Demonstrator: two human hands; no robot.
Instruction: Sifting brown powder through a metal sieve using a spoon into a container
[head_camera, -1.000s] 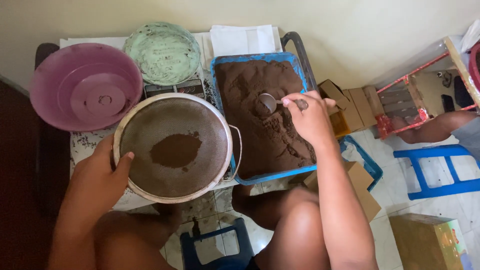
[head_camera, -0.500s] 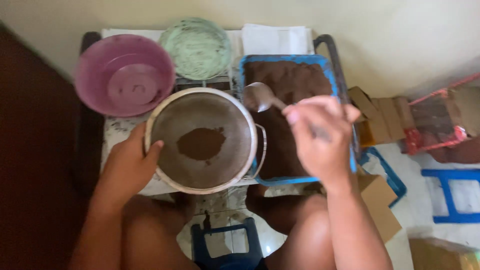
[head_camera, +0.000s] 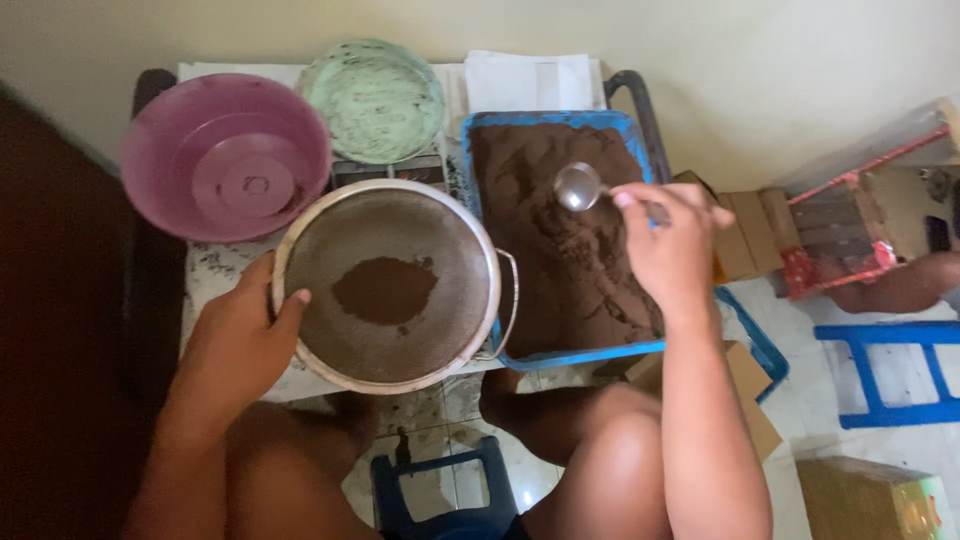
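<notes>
- Since the earlier frame, right hand (head_camera: 672, 245) has carried the spoon (head_camera: 580, 186) off the sieve's edge, back over the tray (head_camera: 560, 355).
- Right hand is closed on the spoon handle; the bowl looks empty above the brown powder (head_camera: 570, 270).
- Left hand (head_camera: 243, 335) grips the sieve (head_camera: 390, 285) rim, thumb over the edge.
- A small powder heap (head_camera: 384, 290) lies mid-mesh.
- Behind on the tabletop (head_camera: 215, 270): purple basin (head_camera: 225, 155), green lid (head_camera: 373, 100), white paper (head_camera: 530, 80).
</notes>
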